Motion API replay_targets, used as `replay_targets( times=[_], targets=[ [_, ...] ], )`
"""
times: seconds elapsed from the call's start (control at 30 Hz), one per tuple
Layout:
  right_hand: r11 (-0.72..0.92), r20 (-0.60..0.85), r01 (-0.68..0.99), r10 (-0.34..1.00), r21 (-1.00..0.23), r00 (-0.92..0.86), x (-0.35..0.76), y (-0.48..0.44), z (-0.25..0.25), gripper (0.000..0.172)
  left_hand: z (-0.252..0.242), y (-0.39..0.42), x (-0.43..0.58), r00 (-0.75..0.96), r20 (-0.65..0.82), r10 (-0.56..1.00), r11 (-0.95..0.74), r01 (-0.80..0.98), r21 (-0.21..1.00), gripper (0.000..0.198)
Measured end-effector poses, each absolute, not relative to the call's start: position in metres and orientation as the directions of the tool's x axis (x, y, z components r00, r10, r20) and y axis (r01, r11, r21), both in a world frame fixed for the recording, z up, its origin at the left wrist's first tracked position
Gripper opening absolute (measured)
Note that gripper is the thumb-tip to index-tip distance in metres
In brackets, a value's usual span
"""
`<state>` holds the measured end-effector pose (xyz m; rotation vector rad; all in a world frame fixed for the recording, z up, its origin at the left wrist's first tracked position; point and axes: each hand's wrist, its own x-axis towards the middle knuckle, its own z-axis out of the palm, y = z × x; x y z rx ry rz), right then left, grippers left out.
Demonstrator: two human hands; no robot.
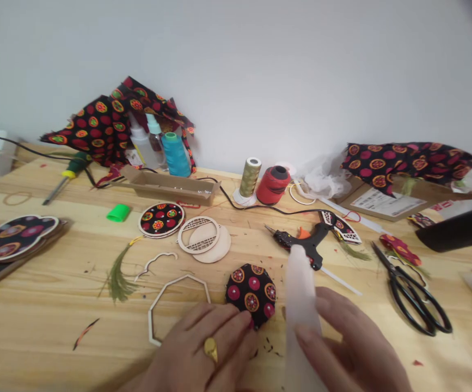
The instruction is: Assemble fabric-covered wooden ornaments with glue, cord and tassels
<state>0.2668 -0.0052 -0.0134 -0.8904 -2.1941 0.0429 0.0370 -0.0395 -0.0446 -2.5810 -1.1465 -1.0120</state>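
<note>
My left hand (pixel 211 348), with a gold ring on one finger, lies over the lower left edge of a black octagonal piece covered in patterned fabric (pixel 254 291). Its fingers are together and pressed against that edge; the thumb is hidden. Shiny beads dot the fabric. A translucent white squeeze bottle (pixel 300 305), blurred, stands tilted between finger and thumb of my right hand (pixel 342 343), just right of the fabric piece. Partly under my left hand is a thin wooden octagonal frame (pixel 151 324).
A black glue gun (pixel 311 242) lies beyond the bottle, with black scissors (pixel 415 291) to the right. Wooden rings (pixel 197 250), a green tassel (pixel 119 275), a round fabric piece (pixel 162 219) and a cardboard tray (pixel 166 185) lie left of centre. Thread spools (pixel 272 185) stand behind.
</note>
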Motion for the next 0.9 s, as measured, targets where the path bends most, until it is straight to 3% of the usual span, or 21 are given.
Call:
replay_targets(
  times=[0.03,0.17,0.37,0.53,0.9],
  targets=[
    [0.745,0.663,0.603,0.608,-0.286,-0.437,0.267,-0.006,-0.014,0.03,-0.044,-0.041,0.036,0.537,0.578,0.614,-0.707,0.7,0.1,0.027],
    [0.699,0.678,0.639,0.641,-0.322,-0.359,0.266,0.0,-0.01,0.027,-0.049,-0.044,0.04,0.468,0.631,0.619,-0.675,0.727,0.124,0.028],
    [0.515,0.496,0.514,0.848,-0.686,-0.187,0.247,0.019,-0.008,0.026,-0.067,-0.039,0.044,0.369,0.748,0.552,-0.688,0.708,0.158,0.033],
    [0.342,0.336,0.415,0.937,-0.843,-0.09,0.237,0.023,-0.018,0.023,-0.083,-0.039,0.046,0.335,0.75,0.571,-0.653,0.739,0.167,0.038],
    [0.198,0.19,0.249,0.98,-0.948,-0.055,0.229,0.023,-0.026,0.025,-0.078,-0.037,0.05,0.295,0.685,0.666,-0.583,0.779,0.23,0.027]
  ],
)
